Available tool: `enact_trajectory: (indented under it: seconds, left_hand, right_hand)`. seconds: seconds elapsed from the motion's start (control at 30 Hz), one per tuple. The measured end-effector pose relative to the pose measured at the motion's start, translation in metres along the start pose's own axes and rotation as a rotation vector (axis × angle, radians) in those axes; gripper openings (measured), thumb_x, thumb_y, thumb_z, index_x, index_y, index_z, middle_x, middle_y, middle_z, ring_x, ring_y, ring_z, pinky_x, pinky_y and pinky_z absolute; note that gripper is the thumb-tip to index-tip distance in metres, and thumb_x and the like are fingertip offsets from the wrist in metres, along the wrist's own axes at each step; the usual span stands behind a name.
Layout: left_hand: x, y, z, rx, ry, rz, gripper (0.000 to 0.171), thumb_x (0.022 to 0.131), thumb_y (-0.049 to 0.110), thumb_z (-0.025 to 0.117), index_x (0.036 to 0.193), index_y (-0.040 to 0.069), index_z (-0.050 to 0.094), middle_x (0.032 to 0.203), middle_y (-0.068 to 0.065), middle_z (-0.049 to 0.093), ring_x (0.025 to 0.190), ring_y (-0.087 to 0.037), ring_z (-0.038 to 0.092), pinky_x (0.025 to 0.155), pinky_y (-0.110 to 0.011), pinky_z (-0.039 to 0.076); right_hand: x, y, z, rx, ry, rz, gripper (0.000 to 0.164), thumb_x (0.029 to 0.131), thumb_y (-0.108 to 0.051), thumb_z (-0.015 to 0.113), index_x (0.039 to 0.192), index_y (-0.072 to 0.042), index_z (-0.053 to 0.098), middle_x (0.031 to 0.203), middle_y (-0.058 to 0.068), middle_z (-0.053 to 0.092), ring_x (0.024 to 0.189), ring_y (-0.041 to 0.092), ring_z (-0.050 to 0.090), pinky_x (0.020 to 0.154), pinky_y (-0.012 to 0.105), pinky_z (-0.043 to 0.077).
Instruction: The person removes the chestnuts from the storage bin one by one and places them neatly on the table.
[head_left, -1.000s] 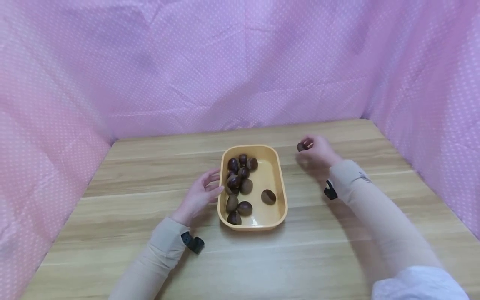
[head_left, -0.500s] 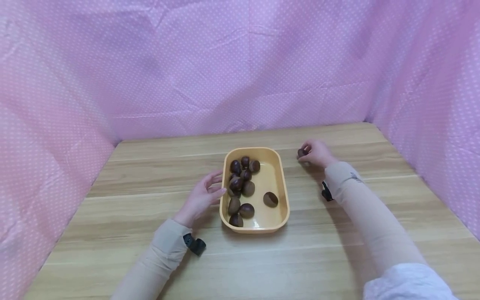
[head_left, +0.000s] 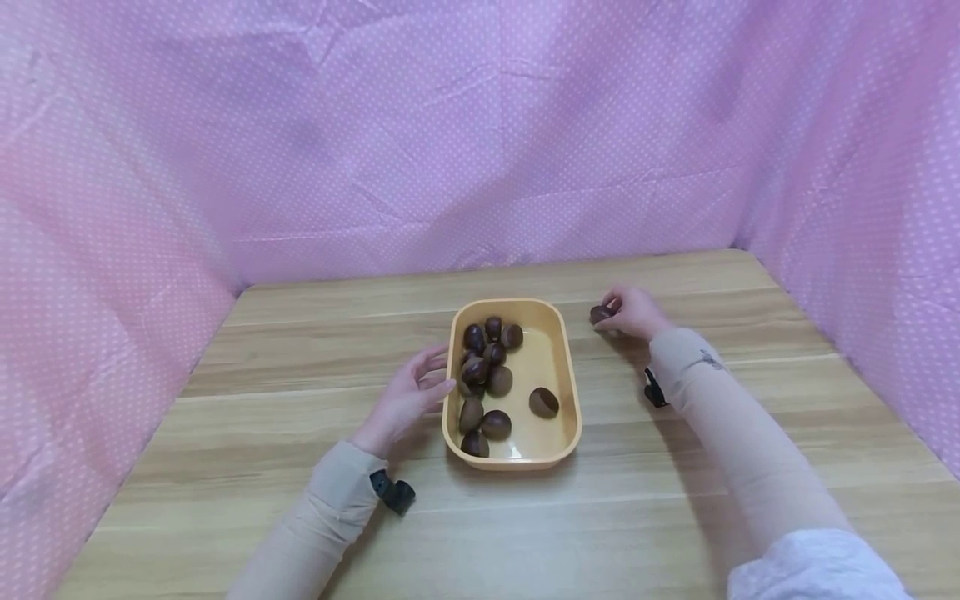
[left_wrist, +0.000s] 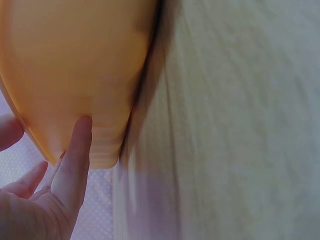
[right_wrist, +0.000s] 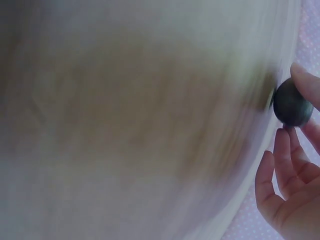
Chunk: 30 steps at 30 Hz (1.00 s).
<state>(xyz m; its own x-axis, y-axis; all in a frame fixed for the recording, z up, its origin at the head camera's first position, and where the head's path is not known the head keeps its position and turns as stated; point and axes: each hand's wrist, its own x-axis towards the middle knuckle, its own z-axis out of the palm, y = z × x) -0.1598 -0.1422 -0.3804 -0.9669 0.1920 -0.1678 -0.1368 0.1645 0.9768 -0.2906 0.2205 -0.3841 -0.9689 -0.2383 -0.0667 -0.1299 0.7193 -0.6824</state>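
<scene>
Head view has the left hand (head_left: 399,398) with loose, mostly straight fingers against the yellow tray (head_left: 534,367), at its 9 o'clock, grabbing nothing. Brown chestnuts (head_left: 476,371) inside bunch up from 7 round to 12, plus one loner chestnut (head_left: 543,402) at 4. Off at the tray's 2 o'clock, the right hand (head_left: 636,313) pinches another chestnut (head_left: 599,315), thumb to fingertips; from here I can't tell if it's touching the wood table (head_left: 300,358).

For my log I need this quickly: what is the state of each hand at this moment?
Left hand: open, touching the outside of the yellow tray, not gripping it.
Right hand: closed, pinching one chestnut.
</scene>
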Motion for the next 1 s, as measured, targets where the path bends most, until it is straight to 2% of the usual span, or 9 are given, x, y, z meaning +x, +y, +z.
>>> enact_trajectory:
  seconds: [0.17,0.3,0.5,0.83,1.0]
  left_hand:
    - [0.001,0.0,0.001,0.0,0.004,0.007,0.059,0.091,-0.002,0.055,0.145,0.01,0.034,0.143,-0.021,0.04,0.127,-0.04,0.046,0.085,-0.043,0.056]
    - [0.001,0.0,0.002,-0.001,0.01,0.001,0.059,0.091,-0.001,0.056,0.145,0.011,0.035,0.143,-0.02,0.041,0.127,-0.038,0.046,0.085,-0.044,0.056]
    - [0.001,-0.002,0.001,-0.003,0.016,0.007,0.058,0.092,-0.001,0.056,0.145,0.009,0.034,0.143,-0.021,0.041,0.127,-0.039,0.045,0.086,-0.045,0.056]
    - [-0.001,-0.001,0.001,-0.007,0.007,0.004,0.059,0.091,-0.002,0.056,0.145,0.005,0.033,0.142,-0.023,0.041,0.123,-0.04,0.049,0.083,-0.041,0.057]
    - [-0.001,0.0,0.001,-0.001,0.015,0.002,0.059,0.091,-0.001,0.056,0.145,0.006,0.033,0.143,-0.022,0.04,0.126,-0.04,0.047,0.084,-0.042,0.057]
  right_hand:
    - [0.0,-0.003,-0.001,-0.043,-0.01,0.048,0.047,0.077,-0.017,0.077,0.115,0.003,0.056,0.108,0.024,0.057,0.099,0.036,0.053,0.094,0.051,0.043]
    - [-0.002,-0.006,-0.004,-0.063,-0.02,0.052,0.05,0.078,-0.019,0.077,0.117,0.004,0.054,0.113,0.026,0.055,0.103,0.038,0.052,0.096,0.053,0.042]
    - [-0.007,-0.011,-0.01,-0.017,-0.051,0.08,0.051,0.083,-0.017,0.07,0.124,0.005,0.048,0.125,0.031,0.048,0.112,0.044,0.049,0.1,0.055,0.04]
    - [-0.016,-0.025,-0.019,-0.053,-0.034,0.073,0.052,0.085,-0.017,0.067,0.128,0.006,0.047,0.121,0.029,0.051,0.109,0.041,0.051,0.095,0.052,0.045]
    - [-0.013,-0.032,-0.025,-0.116,-0.031,0.018,0.051,0.084,-0.018,0.068,0.125,0.005,0.05,0.121,0.03,0.052,0.107,0.041,0.053,0.093,0.051,0.046]
